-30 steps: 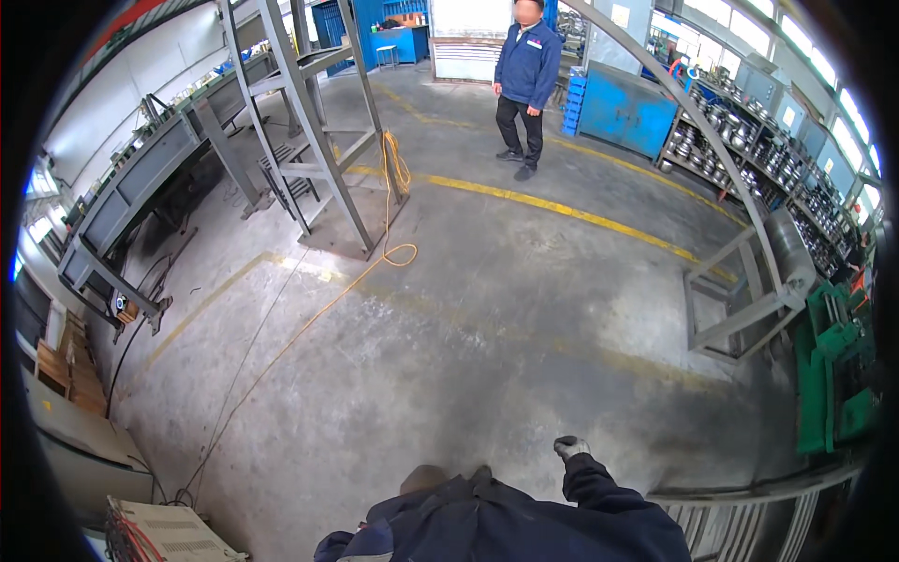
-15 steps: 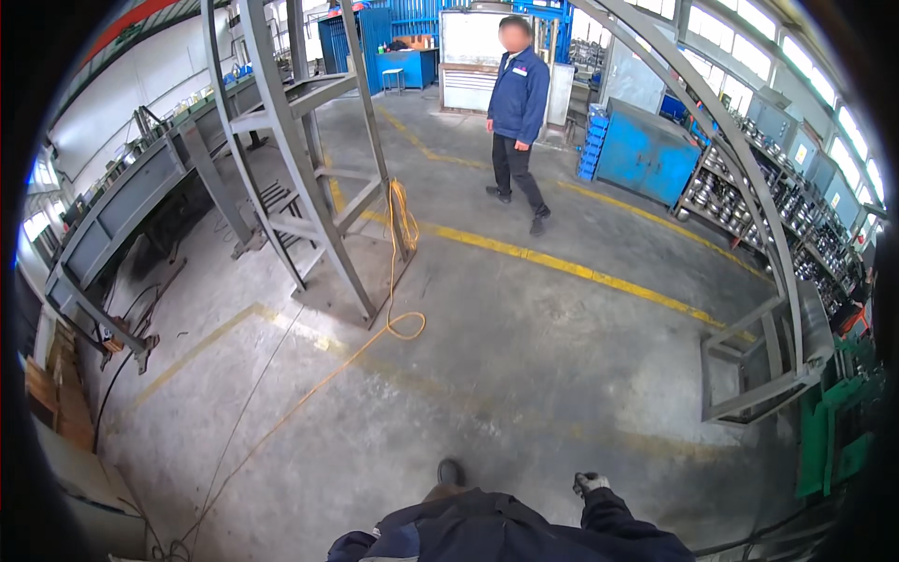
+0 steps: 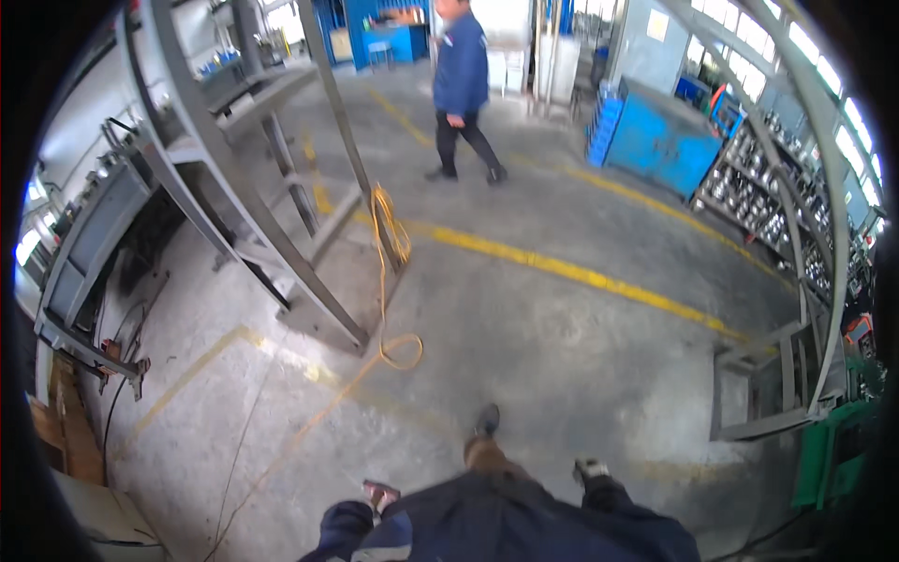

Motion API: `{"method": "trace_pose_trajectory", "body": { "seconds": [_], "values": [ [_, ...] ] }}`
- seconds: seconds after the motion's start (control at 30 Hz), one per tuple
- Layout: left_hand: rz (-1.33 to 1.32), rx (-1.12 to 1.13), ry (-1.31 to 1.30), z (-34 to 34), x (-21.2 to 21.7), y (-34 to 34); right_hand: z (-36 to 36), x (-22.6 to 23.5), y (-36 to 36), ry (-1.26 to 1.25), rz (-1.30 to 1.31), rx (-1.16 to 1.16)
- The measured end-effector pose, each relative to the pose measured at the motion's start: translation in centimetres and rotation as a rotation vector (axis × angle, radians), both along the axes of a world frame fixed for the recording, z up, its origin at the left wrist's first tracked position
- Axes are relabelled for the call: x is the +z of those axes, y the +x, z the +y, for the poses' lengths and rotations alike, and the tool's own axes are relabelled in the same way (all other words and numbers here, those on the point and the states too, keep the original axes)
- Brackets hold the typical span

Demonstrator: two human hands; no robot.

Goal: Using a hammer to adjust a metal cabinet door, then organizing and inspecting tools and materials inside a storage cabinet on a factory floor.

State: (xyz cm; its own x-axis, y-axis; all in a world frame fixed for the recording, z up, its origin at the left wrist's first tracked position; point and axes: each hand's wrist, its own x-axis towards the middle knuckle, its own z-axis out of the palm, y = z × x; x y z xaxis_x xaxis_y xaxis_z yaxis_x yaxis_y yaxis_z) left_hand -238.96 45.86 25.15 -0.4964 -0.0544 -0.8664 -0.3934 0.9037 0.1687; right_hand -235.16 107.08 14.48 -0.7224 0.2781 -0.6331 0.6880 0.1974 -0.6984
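Our left hand (image 3: 380, 494) hangs low beside our dark blue jacket (image 3: 506, 525), fingers loosely curled and holding nothing. Ahead of it a yellow cable (image 3: 389, 281) trails down a grey steel frame (image 3: 281, 215) into a loop on the concrete floor (image 3: 562, 356). Our gloved right hand (image 3: 590, 469) shows above the sleeve; we cannot tell its grip.

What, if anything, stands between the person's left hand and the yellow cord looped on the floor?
Nothing visible: only bare concrete floor lies between the left hand and the yellow cord loop. The steel frame stands beyond the loop, off that line.
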Motion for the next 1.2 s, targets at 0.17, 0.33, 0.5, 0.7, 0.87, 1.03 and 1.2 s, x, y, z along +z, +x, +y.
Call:
{"method": "trace_pose_trajectory", "body": {
  "seconds": [0.17, 0.33, 0.5, 0.7, 0.87, 1.03, 1.2],
  "values": [
    [-0.057, 0.034, -0.027, 2.2, -0.7, -9.7, 2.5, -0.4, -18.4, -0.046, -0.071, -0.026],
    [-0.085, 0.116, -0.015, 4.8, 1.3, -19.9, 1.6, 10.5, -37.7, -0.050, 0.070, 0.070],
    [-0.093, 0.094, 0.012, 7.2, 0.1, -32.6, 3.5, 10.7, -50.8, -0.228, 0.210, -0.024],
    [-0.061, 0.079, 0.018, 8.2, -2.3, -48.2, 3.5, 10.0, -65.3, -0.144, 0.149, 0.009],
    [-0.092, -0.003, 0.057, 10.5, -3.8, -62.2, 8.6, 9.0, -69.2, -0.096, 0.069, -0.134],
    [-0.051, -0.074, 0.036, 10.9, -0.8, -75.5, 9.3, 9.0, -72.1, -0.034, -0.219, -0.256],
    [-0.034, -0.137, 0.019, 13.3, 0.0, -86.9, 11.1, 6.1, -74.1, -0.267, -0.458, -0.434]
  ]
}}
